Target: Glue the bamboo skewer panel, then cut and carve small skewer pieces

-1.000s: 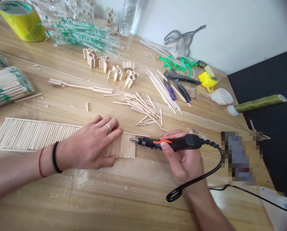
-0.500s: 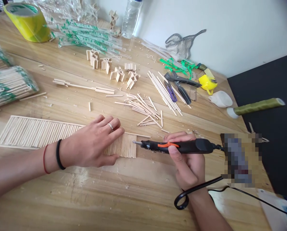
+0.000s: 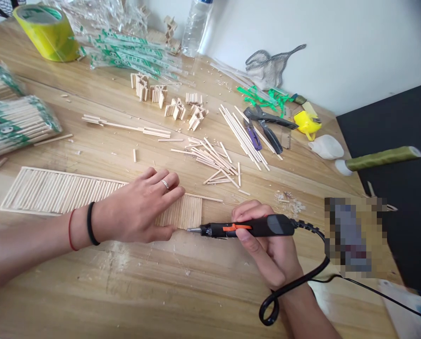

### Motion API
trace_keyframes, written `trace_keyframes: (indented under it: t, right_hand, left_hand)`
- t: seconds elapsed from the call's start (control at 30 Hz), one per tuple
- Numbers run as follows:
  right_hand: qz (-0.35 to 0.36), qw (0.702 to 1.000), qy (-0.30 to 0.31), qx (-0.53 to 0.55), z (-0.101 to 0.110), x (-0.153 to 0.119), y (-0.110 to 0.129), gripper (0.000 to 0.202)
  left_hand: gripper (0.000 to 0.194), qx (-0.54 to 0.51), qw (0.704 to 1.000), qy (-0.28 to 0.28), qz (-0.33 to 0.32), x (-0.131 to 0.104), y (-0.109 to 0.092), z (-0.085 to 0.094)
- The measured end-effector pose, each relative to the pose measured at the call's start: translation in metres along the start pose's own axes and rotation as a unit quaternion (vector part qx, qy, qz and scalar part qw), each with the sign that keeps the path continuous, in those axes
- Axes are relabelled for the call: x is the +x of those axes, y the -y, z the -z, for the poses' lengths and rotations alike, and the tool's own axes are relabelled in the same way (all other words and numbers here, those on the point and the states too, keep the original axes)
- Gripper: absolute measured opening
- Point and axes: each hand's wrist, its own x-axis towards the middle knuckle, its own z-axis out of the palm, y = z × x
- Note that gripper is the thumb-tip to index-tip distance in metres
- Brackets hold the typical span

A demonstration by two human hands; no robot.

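Observation:
A long flat panel of wooden sticks [image 3: 65,190], laid side by side with thin sticks along its edges, lies on the table. My left hand [image 3: 143,205] rests across its right half, fingers and thumb spread over the sticks and pressing down; it covers the panel's middle. In my right hand [image 3: 266,249] is a black corded hot glue pen [image 3: 252,227] with an orange trigger, and my thumb lies by that trigger. The metal nozzle points left, at the near right corner of the panel, close to my left thumb. Whether the nozzle touches the wood I cannot tell.
Beyond the panel lie loose cut sticks [image 3: 213,160], small stick bundles [image 3: 175,109], longer sticks [image 3: 243,136] and cutters [image 3: 263,132]. Bagged sticks [image 3: 16,122] and yellow tape [image 3: 48,35] are at left. The pen's black cord [image 3: 302,278] loops by my right wrist.
My right hand has brought the glue pen left and toward me, from the panel's right end to its near corner. My left hand stays on the panel. The view has shifted slightly.

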Motion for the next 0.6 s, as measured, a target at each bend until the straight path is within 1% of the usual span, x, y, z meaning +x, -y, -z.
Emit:
trace_keyframes:
  t: [0.17,0.4,0.6]
  right_hand:
    - [0.004,1.000,-0.001,-0.009,0.0029,-0.0010,0.0000,0.007]
    - [-0.003,1.000,-0.005,0.005,0.0080,-0.0004,-0.0019,0.006]
    - [0.007,1.000,0.007,-0.009,0.0078,0.0044,-0.0008,0.007]
  left_hand:
    - [0.046,-0.003,1.000,0.001,-0.001,0.0001,0.0002,0.0003]
    - [0.045,-0.004,1.000,0.004,0.002,0.0001,0.0005,0.0001]
    - [0.046,-0.003,1.000,0.009,0.004,0.0004,-0.0003,0.0016]
